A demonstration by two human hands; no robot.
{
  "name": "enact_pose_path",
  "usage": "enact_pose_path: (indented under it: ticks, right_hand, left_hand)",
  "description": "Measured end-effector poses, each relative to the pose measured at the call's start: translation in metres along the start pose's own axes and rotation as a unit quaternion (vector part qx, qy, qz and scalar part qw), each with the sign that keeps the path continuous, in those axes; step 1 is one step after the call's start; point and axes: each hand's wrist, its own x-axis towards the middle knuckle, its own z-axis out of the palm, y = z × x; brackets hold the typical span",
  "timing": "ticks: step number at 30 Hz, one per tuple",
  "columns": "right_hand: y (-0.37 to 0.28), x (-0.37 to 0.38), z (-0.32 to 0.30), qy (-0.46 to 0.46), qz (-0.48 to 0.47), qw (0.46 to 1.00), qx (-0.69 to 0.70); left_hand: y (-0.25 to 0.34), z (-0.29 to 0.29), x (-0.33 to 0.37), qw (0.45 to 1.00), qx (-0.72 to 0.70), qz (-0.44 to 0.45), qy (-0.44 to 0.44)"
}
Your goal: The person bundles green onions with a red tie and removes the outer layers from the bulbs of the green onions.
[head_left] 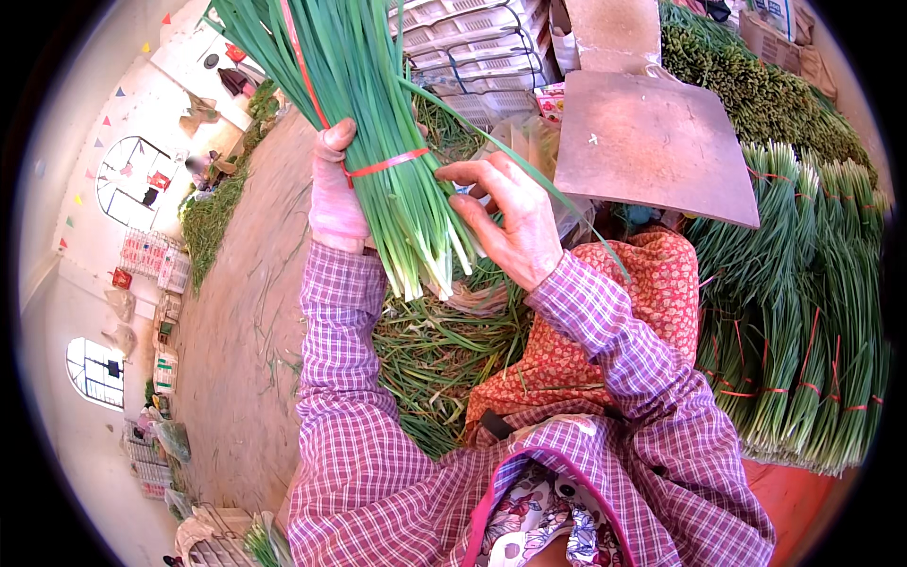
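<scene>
Single view: L head cam, wide fisheye, downward over wearer's forearms (345,345), v. close

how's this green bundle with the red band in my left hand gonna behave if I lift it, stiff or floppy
The bundle should hold together around the red band, which cinches it near the pale ends. Its long, thin leaves will probably flex; one stray leaf already bends out past the right hand.
</scene>
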Motion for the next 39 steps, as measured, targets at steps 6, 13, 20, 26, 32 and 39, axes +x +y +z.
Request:
enact_pose_path:
  ticks: [6, 13, 20, 26, 32, 39]
  right_hand:
    - [0.003, 0.006, -0.011, -0.056, -0.063, 0.995, -0.052]
    - [0.006, -0.017, -0.022, -0.129, -0.04, 0.989, 0.068]
    - [0.013, -0.021, -0.027, -0.037, 0.001, 0.999, -0.012]
    - [0.01, -0.001, -0.019, -0.06, -0.104, 0.983, -0.139]
    - [0.02, -0.004, -0.021, -0.09, -0.103, 0.987, -0.087]
    - [0.016, -0.013, -0.038, -0.142, -0.115, 0.981, -0.062]
  left_hand:
    - [-0.003, -0.004, 0.0, 1.0, 0.01, -0.005, -0.001]
    - [-0.001, -0.01, 0.005, 0.999, -0.025, -0.027, 0.016]
    - [-0.004, -0.013, 0.006, 1.0, -0.016, -0.026, 0.004]
    - [-0.01, -0.005, 0.003, 0.999, -0.024, -0.024, 0.019]
    - [-0.014, -0.003, 0.003, 0.997, -0.04, -0.053, 0.024]
    - [-0.016, -0.007, 0.0, 0.993, -0.054, -0.1, -0.002]
